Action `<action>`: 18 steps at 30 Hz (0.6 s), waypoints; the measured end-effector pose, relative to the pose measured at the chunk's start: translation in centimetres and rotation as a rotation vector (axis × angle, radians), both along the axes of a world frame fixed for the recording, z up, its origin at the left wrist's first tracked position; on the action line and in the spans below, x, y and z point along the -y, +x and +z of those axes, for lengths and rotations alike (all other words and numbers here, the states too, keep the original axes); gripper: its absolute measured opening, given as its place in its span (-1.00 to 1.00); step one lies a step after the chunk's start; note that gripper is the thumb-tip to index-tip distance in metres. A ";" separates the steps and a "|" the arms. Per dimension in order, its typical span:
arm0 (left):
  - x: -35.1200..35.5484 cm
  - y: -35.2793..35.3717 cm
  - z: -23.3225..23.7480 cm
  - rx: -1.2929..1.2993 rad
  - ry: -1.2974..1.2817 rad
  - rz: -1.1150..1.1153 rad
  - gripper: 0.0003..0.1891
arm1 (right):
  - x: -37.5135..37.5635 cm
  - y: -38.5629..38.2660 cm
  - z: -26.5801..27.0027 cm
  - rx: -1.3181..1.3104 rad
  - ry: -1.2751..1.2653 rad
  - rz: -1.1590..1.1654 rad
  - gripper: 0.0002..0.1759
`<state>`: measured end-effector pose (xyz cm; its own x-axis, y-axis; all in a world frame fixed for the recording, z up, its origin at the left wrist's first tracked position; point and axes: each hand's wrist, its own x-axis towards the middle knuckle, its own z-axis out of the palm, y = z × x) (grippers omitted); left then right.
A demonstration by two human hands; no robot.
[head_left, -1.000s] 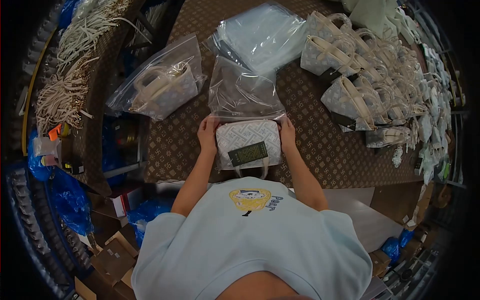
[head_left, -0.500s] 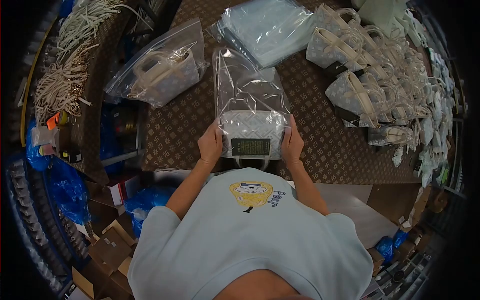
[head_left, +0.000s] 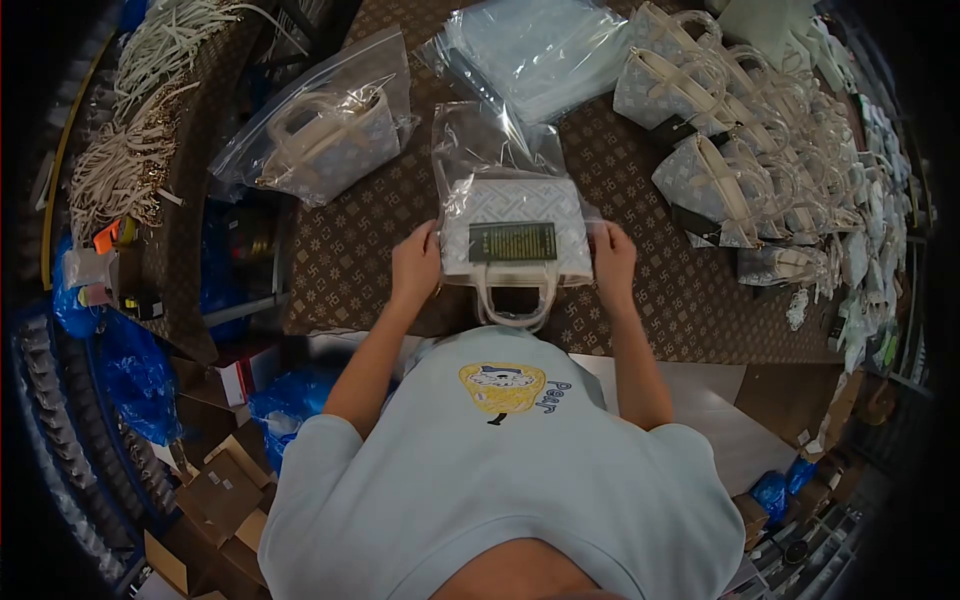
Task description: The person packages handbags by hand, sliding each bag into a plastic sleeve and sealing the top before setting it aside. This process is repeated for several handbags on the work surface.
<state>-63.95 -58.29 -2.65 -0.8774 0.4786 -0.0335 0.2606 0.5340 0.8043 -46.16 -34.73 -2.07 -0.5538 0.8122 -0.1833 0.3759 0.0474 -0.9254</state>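
Note:
In front of me a light patterned handbag (head_left: 515, 200) lies partly inside a clear plastic bag (head_left: 490, 145), its handles (head_left: 518, 318) toward my body. A dark tag (head_left: 513, 242) with small print rests on its side. My left hand (head_left: 416, 262) is at the left side of the handbag, its fingers closed on the plastic bag's edge. On the right side my right hand (head_left: 612, 262) also pinches the edge of the plastic.
A bagged handbag (head_left: 335, 140) sits at the left on the brown patterned table (head_left: 640, 320). Clear plastic bags (head_left: 530, 55) are stacked at the back. Several handbags (head_left: 710, 185) crowd the right side. Straps (head_left: 125, 165) hang at the far left.
The handbag now sits farther inside my view, with more of its body and handles showing. The plastic bag's far part has crumpled and shortened. My hands have moved slightly apart.

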 end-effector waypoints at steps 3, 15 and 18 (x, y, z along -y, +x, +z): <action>-0.7 -2.6 8.7 0.145 -0.214 -0.097 -0.69 | -2.4 -1.3 9.0 0.004 0.058 0.135 -0.78; 2.4 -2.3 20.7 0.047 -0.101 -0.179 -0.69 | -1.3 0.1 19.6 0.057 0.478 0.209 -0.84; 2.5 -2.5 21.1 0.059 -0.159 -0.249 -0.70 | -1.0 0.7 18.6 0.059 0.525 0.202 -0.84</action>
